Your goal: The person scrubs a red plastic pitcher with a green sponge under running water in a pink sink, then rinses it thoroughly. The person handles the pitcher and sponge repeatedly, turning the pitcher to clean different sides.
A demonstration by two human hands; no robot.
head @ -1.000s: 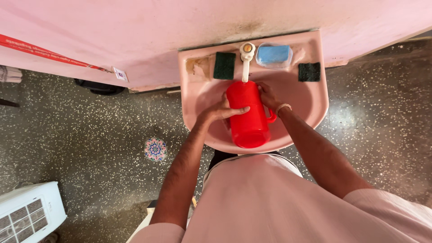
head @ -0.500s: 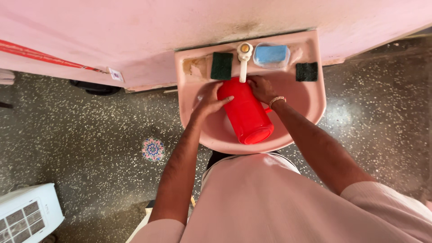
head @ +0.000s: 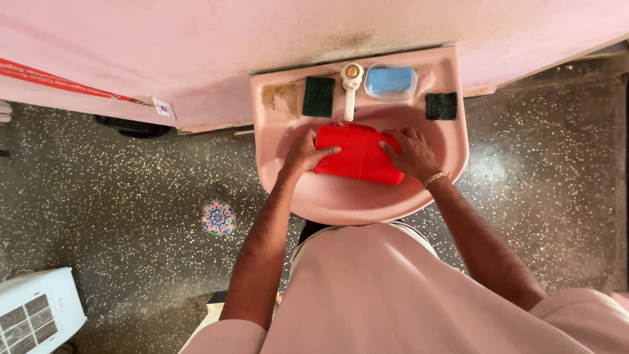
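Your left hand (head: 304, 154) and right hand (head: 413, 152) are both closed around the red jug (head: 357, 154), one at each end, and it lies on its side in the pink sink (head: 367, 203), just below the tap (head: 351, 85). The jug looks like stiff, light plastic, probably wet and slippery, so I think a grip on its two ends, as now, is safer. It is plain bright red and smooth.
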